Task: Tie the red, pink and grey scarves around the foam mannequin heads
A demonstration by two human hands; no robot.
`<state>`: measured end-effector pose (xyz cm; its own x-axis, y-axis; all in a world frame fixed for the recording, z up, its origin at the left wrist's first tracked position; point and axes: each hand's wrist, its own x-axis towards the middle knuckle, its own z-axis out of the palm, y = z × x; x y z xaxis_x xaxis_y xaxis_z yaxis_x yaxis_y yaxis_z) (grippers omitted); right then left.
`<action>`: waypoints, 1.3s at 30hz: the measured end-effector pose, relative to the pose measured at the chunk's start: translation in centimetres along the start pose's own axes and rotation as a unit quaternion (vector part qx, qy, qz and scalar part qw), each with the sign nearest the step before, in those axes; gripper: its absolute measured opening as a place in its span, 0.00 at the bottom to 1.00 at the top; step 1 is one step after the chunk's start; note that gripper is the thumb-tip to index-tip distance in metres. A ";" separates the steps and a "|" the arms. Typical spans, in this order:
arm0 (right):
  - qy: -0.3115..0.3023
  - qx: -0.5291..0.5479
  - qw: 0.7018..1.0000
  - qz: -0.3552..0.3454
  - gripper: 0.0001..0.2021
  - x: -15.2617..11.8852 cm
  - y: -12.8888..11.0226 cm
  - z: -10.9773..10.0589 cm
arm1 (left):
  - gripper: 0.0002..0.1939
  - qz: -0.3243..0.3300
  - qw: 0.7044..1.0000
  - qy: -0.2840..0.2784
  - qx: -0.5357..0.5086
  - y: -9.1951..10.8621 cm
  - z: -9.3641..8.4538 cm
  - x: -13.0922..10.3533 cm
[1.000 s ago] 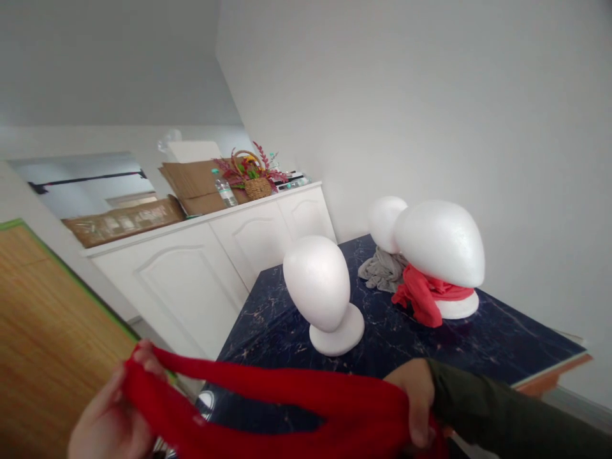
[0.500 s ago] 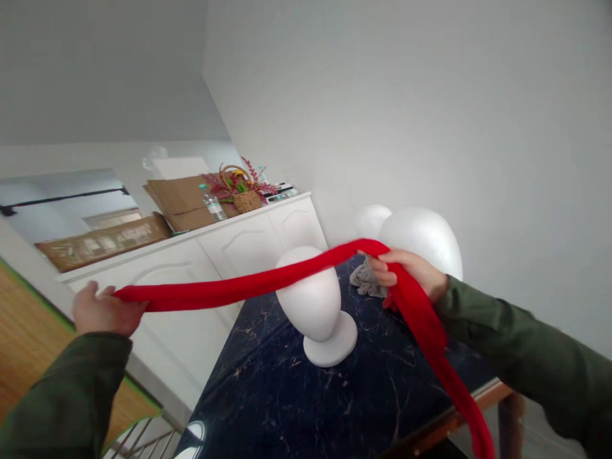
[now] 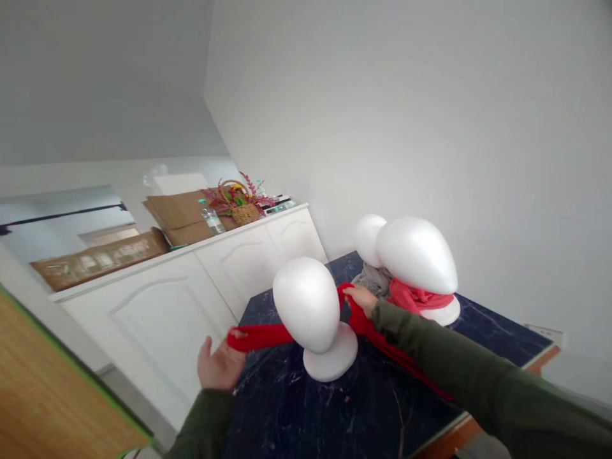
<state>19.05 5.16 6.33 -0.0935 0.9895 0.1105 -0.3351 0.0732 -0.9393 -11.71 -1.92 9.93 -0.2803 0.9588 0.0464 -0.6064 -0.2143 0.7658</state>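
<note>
A red scarf (image 3: 268, 336) passes behind the neck of the nearest white foam head (image 3: 306, 303), which stands on a round base. At the left, my left hand (image 3: 222, 364) grips one end of the scarf at its fingertips, thumb raised. My right hand (image 3: 362, 299) pinches the scarf just right of the head. From there the rest of the red cloth trails down to the right, partly hidden under my right sleeve.
On the dark marbled table (image 3: 306, 421), two more foam heads stand behind at the right, one wrapped in a coral scarf (image 3: 411, 296), the other in a grey scarf (image 3: 373, 279). A white cabinet (image 3: 157, 306) holds cardboard, a bottle and a flower basket.
Both hands have lowered and come closer together. The scarf, stretched across the front of the nearest head before, is now behind its neck.
</note>
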 end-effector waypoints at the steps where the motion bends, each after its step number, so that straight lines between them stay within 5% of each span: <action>1: -0.007 -0.003 0.999 0.036 0.09 -1.2 1.5 -0.6 | 0.19 -0.030 0.998 -0.016 0.050 -2.1 -0.8 -1.3; 5: -0.032 0.002 0.990 0.136 0.09 -5.3 5.6 -2.0 | 0.31 -0.040 0.969 -0.065 0.237 -9.4 -2.6 -6.2; 8: -0.028 0.003 0.989 0.148 0.13 -7.2 6.7 -1.7 | 0.30 0.039 0.934 -0.125 0.332 -12.4 -2.9 -8.3; 12: 0.005 -0.087 0.996 0.000 0.12 -8.0 7.5 -0.7 | 0.18 0.188 0.803 -0.201 0.528 -13.9 -2.9 -9.1; 15: 0.010 -0.155 0.983 -0.095 0.10 -8.4 8.0 0.2 | 0.17 0.206 0.706 -0.267 0.622 -15.0 -2.1 -9.0; 17: -0.040 -0.162 0.979 -0.118 0.04 -8.7 8.1 0.7 | 0.18 0.210 0.669 -0.289 0.652 -15.8 -0.9 -8.8; 19: -0.088 -0.118 0.984 -0.099 0.12 -9.2 7.8 1.2 | 0.18 0.223 0.646 -0.286 0.672 -16.4 0.5 -8.4; 23: -0.136 -0.014 0.990 -0.032 0.19 -9.5 7.4 1.4 | 0.21 0.253 0.648 -0.255 0.671 -17.0 2.4 -7.7; 27: -0.197 -0.005 0.980 0.032 0.15 -9.1 8.0 1.1 | 0.18 0.266 0.693 -0.214 0.635 -17.1 2.5 -8.0; 31: -0.217 0.124 0.965 0.077 0.11 -9.1 7.9 1.3 | 0.06 0.229 0.751 -0.186 0.590 -16.6 2.0 -8.6; 39: -0.263 0.274 0.917 0.118 0.07 -9.8 5.8 1.7 | 0.12 0.159 0.727 -0.152 0.650 -16.1 2.1 -7.9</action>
<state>16.41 -4.34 0.31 -0.6159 0.7615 0.2020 -0.6548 -0.3523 -0.6687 1.84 -5.61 -1.42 0.0451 0.9385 0.3424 0.7252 -0.2665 0.6348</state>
